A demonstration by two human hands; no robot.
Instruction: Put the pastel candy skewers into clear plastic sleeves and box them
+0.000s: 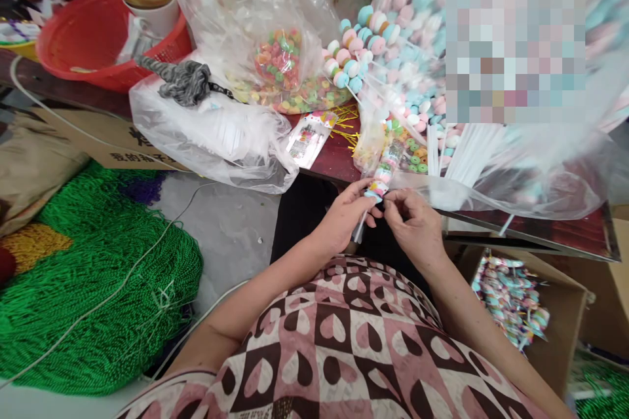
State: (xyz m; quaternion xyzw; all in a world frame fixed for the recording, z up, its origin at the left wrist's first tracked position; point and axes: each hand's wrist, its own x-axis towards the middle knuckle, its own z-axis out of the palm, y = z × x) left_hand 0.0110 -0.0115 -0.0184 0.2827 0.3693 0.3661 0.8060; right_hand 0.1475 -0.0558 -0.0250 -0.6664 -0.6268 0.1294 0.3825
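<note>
My left hand (346,213) and my right hand (415,222) meet at the near edge of the dark red table (334,157). Between them is a candy skewer in a clear wrapper (383,173), a stack of pastel ring candies on a white stick. The left hand's fingers are wrapped round its lower end. Thumb and fingers of the right hand pinch the wrapper beside it. A big clear bag of pink, white and blue candies (417,19) lies just behind, with white sticks (466,150) spilling at its mouth.
A bag of small coloured ring candies (282,69) and an empty-looking plastic bag (216,137) lie left of my hands. A red basket (93,39) stands far left. A green bead heap (93,281) covers the floor. A cardboard box of wrapped skewers (514,298) sits at right.
</note>
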